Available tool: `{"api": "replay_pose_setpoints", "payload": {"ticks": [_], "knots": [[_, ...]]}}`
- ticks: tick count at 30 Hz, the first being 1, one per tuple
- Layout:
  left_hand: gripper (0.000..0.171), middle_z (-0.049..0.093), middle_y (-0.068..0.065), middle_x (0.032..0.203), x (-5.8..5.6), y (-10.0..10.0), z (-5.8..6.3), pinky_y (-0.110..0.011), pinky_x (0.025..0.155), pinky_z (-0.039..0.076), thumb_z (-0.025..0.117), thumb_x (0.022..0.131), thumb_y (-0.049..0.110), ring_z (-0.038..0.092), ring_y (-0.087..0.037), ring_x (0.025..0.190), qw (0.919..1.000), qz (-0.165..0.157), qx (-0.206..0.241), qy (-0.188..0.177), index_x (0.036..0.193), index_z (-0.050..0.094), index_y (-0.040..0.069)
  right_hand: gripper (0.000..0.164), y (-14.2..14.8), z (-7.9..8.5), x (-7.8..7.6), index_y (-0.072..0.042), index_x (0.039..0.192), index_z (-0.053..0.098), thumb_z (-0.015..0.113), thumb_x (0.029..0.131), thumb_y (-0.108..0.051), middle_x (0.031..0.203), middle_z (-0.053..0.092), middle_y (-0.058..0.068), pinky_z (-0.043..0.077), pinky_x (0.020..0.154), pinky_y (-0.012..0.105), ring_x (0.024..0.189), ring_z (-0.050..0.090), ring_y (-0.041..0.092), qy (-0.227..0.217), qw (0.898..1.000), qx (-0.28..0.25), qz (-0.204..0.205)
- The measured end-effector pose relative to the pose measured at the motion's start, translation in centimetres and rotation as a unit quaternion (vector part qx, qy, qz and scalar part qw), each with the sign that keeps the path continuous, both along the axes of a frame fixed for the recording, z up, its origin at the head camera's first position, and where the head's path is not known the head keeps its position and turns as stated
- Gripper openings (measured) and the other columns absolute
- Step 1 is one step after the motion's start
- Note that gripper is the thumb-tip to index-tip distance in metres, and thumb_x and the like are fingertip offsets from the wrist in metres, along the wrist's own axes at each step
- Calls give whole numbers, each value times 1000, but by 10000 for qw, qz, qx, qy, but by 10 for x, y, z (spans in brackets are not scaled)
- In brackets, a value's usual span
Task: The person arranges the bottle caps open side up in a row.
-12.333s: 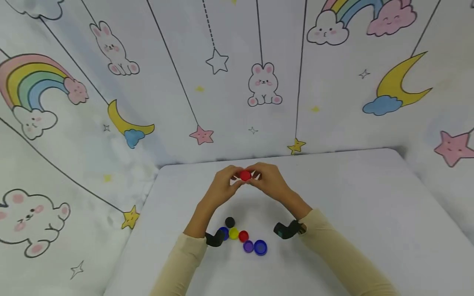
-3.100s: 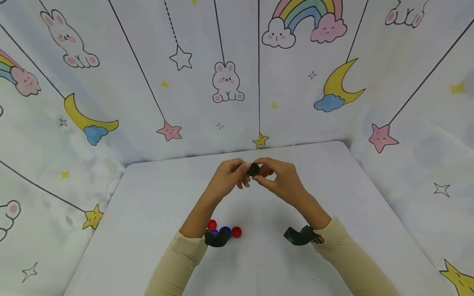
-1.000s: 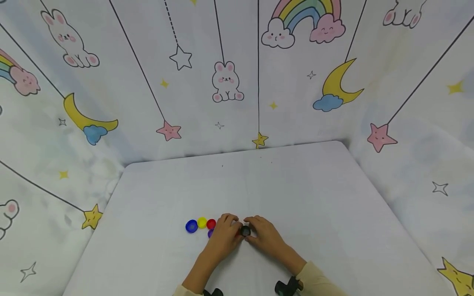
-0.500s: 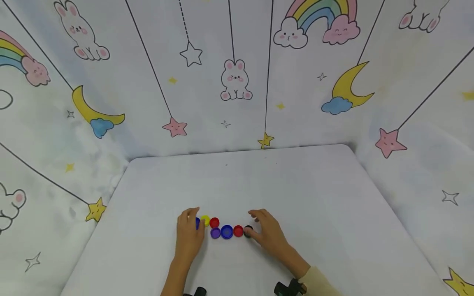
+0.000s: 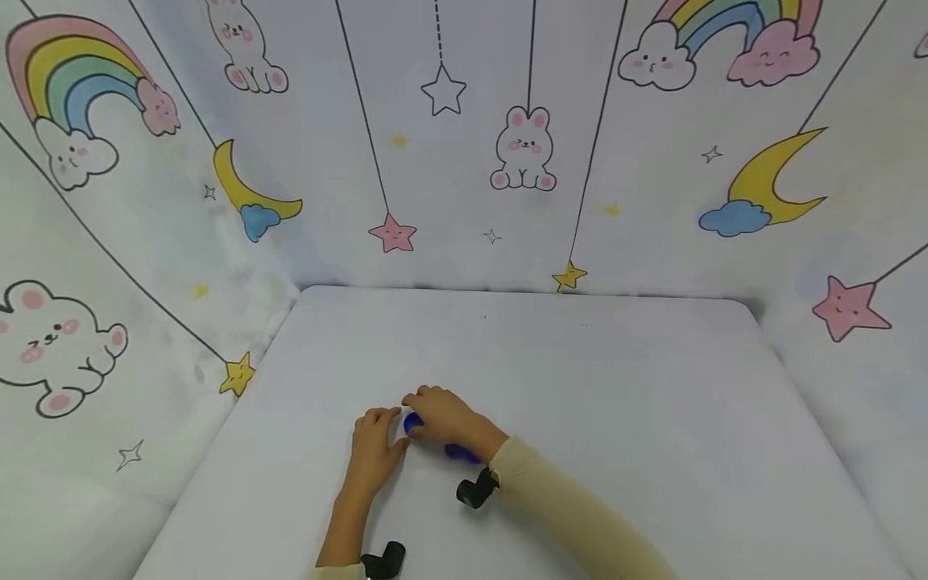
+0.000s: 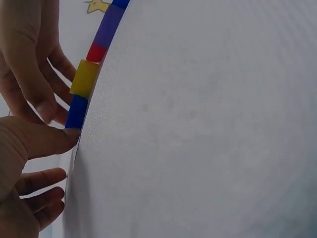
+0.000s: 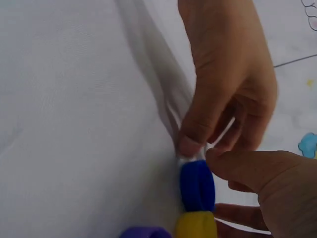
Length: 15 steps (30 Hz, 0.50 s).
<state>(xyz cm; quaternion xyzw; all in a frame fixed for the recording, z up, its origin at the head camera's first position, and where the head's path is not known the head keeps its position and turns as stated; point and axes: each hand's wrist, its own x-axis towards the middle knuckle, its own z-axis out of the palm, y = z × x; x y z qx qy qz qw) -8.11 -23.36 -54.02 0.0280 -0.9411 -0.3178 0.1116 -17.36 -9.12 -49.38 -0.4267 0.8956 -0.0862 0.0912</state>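
Both hands are at a blue bottle cap on the white table. My left hand is on its left side; in the left wrist view its thumb touches the cap's edge, the fingers apart from it. My right hand reaches over from the right, thumb and fingers around the cap without a visible pinch. The left wrist view shows a yellow cap against the blue one, then a red cap, a purple cap and another blue cap. The right hand and forearm hide most of the row from the head camera.
The white table stretches away to the right and back. A wall with printed rabbits, stars and moons stands behind it and at the left. Black wrist cameras sit on both wrists.
Caps were held up between both hands, then a black cap was set down at the row's right end. My right hand has since left it and crossed left to the blue cap.
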Motion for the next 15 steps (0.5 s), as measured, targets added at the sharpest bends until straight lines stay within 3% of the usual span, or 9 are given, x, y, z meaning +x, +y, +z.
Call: {"api": "replay_pose_setpoints", "payload": {"ticks": [6,15], "knots": [[35,60,-15,111,-4,3,1,-48,91,48,82,76,3,54,-34,105,9993,-210,70,295,109,69,1,36,-7,-8,1,-17,119,68,75,87,-31,105,67,-2,53,79,25,93,62,14,10,9998,-168,108],[35,60,-14,109,-2,-3,0,-46,87,49,83,76,6,55,-32,102,9990,-168,-37,418,108,70,1,42,-6,-7,-4,-15,123,66,77,85,-31,110,66,-1,53,86,25,98,63,12,-321,9988,-354,130]]}}
